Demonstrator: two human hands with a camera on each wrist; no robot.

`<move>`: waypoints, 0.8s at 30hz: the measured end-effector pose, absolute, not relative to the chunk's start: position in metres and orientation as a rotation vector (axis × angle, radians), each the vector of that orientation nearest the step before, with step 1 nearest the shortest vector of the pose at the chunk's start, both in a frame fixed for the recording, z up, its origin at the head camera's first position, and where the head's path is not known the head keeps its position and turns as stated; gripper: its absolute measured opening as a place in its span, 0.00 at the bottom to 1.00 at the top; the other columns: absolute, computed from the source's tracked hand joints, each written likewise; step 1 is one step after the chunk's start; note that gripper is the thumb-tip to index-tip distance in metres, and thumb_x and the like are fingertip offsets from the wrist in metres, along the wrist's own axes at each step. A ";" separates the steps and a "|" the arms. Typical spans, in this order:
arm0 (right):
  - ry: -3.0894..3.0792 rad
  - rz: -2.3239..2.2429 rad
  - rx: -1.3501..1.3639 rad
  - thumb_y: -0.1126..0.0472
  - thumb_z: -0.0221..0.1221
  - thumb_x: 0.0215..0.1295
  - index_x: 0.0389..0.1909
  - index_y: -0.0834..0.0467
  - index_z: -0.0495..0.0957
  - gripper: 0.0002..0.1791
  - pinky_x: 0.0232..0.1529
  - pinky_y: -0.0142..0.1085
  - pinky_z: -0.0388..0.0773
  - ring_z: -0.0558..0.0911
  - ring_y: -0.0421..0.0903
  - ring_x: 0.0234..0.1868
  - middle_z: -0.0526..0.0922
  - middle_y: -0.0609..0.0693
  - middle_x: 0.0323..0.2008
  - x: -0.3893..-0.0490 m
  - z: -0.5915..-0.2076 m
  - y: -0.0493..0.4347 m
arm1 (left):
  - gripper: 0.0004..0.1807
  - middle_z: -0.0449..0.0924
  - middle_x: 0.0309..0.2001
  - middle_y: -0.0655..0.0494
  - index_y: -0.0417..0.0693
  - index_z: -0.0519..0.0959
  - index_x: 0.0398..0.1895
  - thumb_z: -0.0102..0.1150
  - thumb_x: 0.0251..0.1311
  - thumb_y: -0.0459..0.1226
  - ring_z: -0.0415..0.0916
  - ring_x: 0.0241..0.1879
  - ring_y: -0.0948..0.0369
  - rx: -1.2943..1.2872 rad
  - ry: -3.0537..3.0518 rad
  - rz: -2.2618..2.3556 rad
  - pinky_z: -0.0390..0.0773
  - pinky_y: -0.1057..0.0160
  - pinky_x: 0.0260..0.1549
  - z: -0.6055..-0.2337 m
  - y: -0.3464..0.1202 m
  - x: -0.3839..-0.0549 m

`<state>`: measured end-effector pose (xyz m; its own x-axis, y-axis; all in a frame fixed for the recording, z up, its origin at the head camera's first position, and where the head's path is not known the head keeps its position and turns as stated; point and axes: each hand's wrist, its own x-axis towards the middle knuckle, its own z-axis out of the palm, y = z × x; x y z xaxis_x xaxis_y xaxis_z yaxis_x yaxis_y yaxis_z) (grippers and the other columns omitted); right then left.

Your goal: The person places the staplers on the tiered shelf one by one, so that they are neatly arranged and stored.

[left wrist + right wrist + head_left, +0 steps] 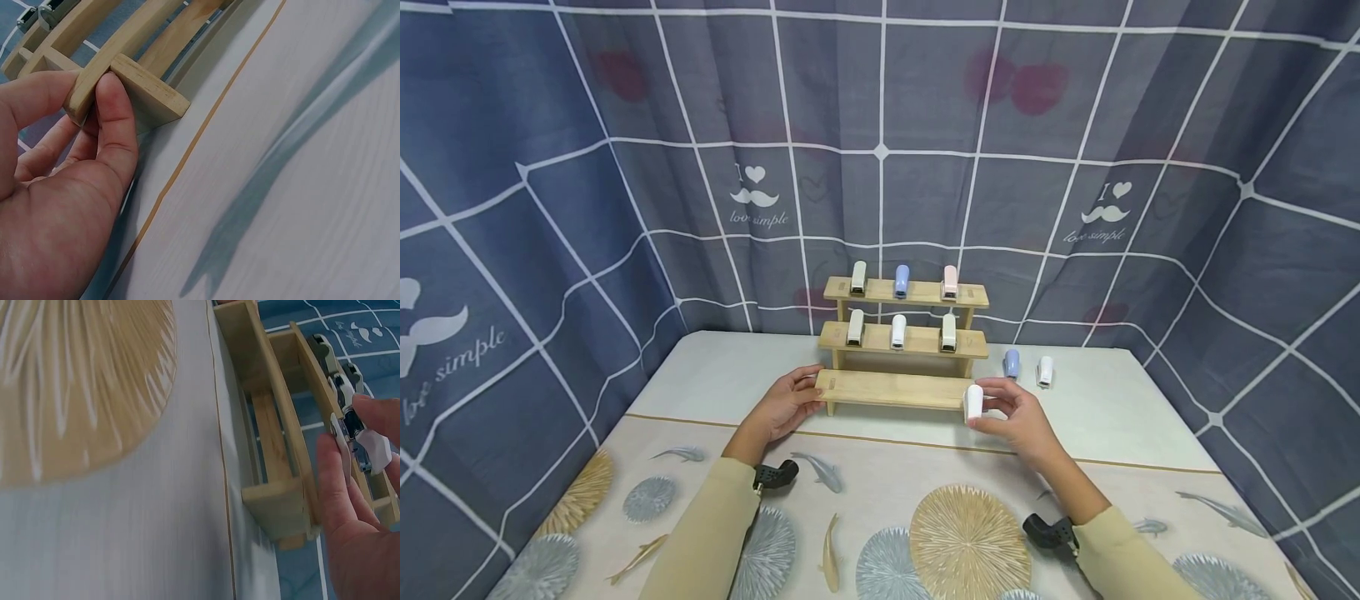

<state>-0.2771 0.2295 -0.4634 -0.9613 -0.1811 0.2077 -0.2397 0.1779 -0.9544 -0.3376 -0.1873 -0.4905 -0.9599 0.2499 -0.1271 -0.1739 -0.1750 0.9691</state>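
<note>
A three-tier wooden rack [891,389] stands on the table's white back part. My left hand [787,405] pinches the left end of its lowest board, thumb in front, as the left wrist view shows [69,169]. In my right hand [1017,417] is a white mini stapler [973,403], held between thumb and fingers at the right end of that board. The right wrist view shows this stapler [374,450] side-on; whether it touches the board I cannot tell. On the middle tier are a white stapler [898,332] and two cream ones; cream, blue and pink staplers line the top tier.
Right of the rack lie a blue stapler [1012,363] and a white stapler [1045,372]. A patterned cloth [865,475] covers the table's front. Grid-patterned curtains [925,192] enclose the back and sides.
</note>
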 end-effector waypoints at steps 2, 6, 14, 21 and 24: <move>-2.390 1.955 0.434 0.71 0.75 0.51 0.65 0.64 0.73 0.37 0.41 0.32 0.87 0.84 0.39 0.48 0.79 0.60 0.57 -0.277 -0.463 0.225 | 0.37 0.74 0.54 0.53 0.38 0.57 0.78 0.54 0.68 0.22 0.79 0.43 0.62 0.085 1.813 2.217 0.84 0.70 0.42 -0.490 -0.187 -0.337; -2.404 1.980 0.457 0.69 0.75 0.51 0.66 0.63 0.73 0.38 0.43 0.33 0.87 0.84 0.42 0.50 0.78 0.64 0.60 -0.278 -0.464 0.215 | 0.37 0.73 0.53 0.53 0.38 0.56 0.78 0.54 0.67 0.21 0.79 0.43 0.62 0.089 1.805 2.221 0.84 0.70 0.42 -0.490 -0.187 -0.337; -2.426 1.965 0.535 0.68 0.75 0.53 0.67 0.64 0.73 0.38 0.44 0.33 0.87 0.83 0.47 0.53 0.80 0.64 0.60 -0.282 -0.465 0.192 | 0.37 0.73 0.53 0.53 0.38 0.56 0.79 0.53 0.68 0.21 0.79 0.43 0.62 0.100 1.810 2.217 0.84 0.70 0.42 -0.490 -0.187 -0.337; -2.438 1.981 0.603 0.69 0.76 0.50 0.63 0.61 0.77 0.36 0.45 0.35 0.87 0.84 0.55 0.54 0.81 0.65 0.59 -0.287 -0.462 0.170 | 0.36 0.73 0.53 0.52 0.38 0.55 0.79 0.53 0.69 0.22 0.79 0.43 0.63 0.113 1.820 2.212 0.84 0.70 0.42 -0.490 -0.187 -0.337; -2.449 1.983 0.614 0.70 0.76 0.50 0.62 0.60 0.77 0.35 0.45 0.34 0.86 0.85 0.57 0.54 0.81 0.65 0.58 -0.290 -0.460 0.161 | 0.36 0.73 0.53 0.52 0.38 0.56 0.79 0.53 0.69 0.22 0.79 0.43 0.62 0.113 1.822 2.212 0.84 0.70 0.42 -0.491 -0.187 -0.338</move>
<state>-0.2902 0.1605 -0.4604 -0.9244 -0.3345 0.1832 -0.2487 0.1648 -0.9544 -0.3381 -0.1871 -0.4910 -0.9598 0.2572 -0.1119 -0.1592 -0.1709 0.9723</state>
